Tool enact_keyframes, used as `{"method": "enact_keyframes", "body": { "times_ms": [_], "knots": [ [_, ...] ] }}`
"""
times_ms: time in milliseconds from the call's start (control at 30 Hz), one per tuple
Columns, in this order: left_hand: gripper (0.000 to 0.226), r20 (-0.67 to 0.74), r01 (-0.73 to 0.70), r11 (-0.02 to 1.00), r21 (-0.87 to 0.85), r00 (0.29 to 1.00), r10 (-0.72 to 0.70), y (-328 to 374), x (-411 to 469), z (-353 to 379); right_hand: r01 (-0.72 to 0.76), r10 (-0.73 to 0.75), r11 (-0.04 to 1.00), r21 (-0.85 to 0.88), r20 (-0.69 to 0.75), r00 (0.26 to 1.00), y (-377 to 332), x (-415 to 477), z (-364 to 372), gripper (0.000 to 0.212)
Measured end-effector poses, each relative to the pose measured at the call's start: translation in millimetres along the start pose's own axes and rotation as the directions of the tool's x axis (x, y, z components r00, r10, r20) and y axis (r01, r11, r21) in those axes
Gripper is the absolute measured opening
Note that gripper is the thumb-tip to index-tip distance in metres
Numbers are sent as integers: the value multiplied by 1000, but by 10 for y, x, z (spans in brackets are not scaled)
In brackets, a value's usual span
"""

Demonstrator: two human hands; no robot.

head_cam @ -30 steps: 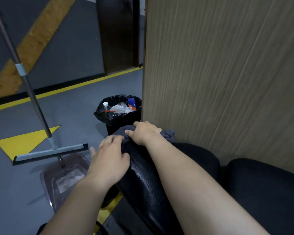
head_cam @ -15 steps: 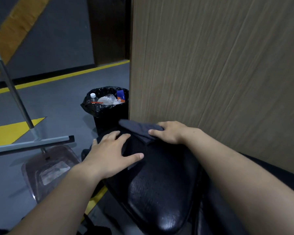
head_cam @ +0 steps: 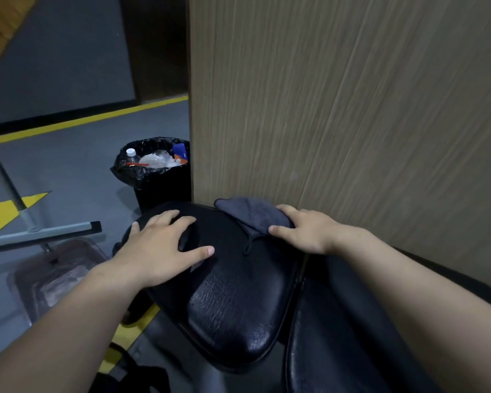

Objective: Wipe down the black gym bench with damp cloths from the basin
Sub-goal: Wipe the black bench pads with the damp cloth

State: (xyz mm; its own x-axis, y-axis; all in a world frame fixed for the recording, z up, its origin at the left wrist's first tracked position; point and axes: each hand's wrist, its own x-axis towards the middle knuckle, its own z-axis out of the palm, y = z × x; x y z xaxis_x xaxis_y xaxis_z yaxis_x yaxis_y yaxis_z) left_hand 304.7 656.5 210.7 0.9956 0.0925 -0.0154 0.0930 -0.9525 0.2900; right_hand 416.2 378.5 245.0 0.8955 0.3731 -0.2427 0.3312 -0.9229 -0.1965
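**On the Bench Pad, Against the Panel**

Atop the black bench pad (head_cam: 227, 302), at its far edge: a dark grey cloth (head_cam: 253, 215), bunched, long axis running left to right across the pad, one corner pointed left, a thin loop trailing down toward the viewer. Touched the wood-grain panel (head_cam: 352, 109) behind, or nearly so; hard to tell which. Pad itself stretched from near to far, cracked and glossy. Grey floor (head_cam: 68, 165) with yellow lines; lined trash bin (head_cam: 156, 171) beyond the pad; squeegee (head_cam: 40, 229) and clear basin (head_cam: 54, 276) to the left.

Right hand (head_cam: 309, 232) laid flat on the cloth's right end, fingers extended, pressing, not gripping. Left hand (head_cam: 159, 248) spread open on bare pad, well left of the cloth.
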Motion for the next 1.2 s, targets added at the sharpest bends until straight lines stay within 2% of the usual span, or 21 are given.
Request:
{"method": "enact_keyframes", "body": {
  "times_ms": [100, 200, 367, 433, 533, 633, 767, 900, 1033, 1133, 1200],
  "knots": [
    [107, -6, -6, 1000, -10, 1000, 6, -2, -6, -8, 32, -39, 992, -123, -52, 998, -61, -266, 66, 74],
    [94, -1, -9, 1000, 9, 1000, 9, 12, -4, 4, 111, -138, 960, -255, -90, 986, -153, -562, 164, 72],
    [86, 15, -42, 999, 1, 999, 42, 16, -17, 28, 207, -259, 916, -344, -111, 959, -282, -978, 336, 87],
    [88, 29, -59, 998, -25, 998, 60, -13, -46, 16, 242, -305, 899, -366, -125, 944, -330, -1104, 372, 87],
    [103, 44, -97, 991, -90, 994, 101, -92, -130, -20, 281, -351, 877, -390, -121, 929, -387, -1225, 395, 87],
    [111, 33, -93, 986, -136, 995, 98, -183, -213, -42, 316, -351, 874, -368, -30, 936, -427, -1316, 309, 91],
    [106, 34, -82, 986, -142, 996, 88, -246, -302, -63, 420, -372, 875, -238, 221, 901, -437, -1411, 10, 98],
    [95, 21, -77, 989, -129, 997, 80, -237, -341, -57, 488, -425, 827, -279, 259, 867, -475, -1298, -103, 94],
    [92, 2, -87, 989, -116, 996, 88, -242, -341, -58, 494, -469, 836, -240, 157, 869, -509, -1204, -71, 89],
    [89, -28, -73, 993, -95, 997, 70, -230, -319, -50, 469, -477, 868, -163, -15, 879, -525, -1269, 59, 86],
    [86, -44, -61, 994, -93, 997, 57, -214, -291, -33, 420, -431, 902, -105, -133, 892, -589, -1369, 181, 83]
  ]
}}
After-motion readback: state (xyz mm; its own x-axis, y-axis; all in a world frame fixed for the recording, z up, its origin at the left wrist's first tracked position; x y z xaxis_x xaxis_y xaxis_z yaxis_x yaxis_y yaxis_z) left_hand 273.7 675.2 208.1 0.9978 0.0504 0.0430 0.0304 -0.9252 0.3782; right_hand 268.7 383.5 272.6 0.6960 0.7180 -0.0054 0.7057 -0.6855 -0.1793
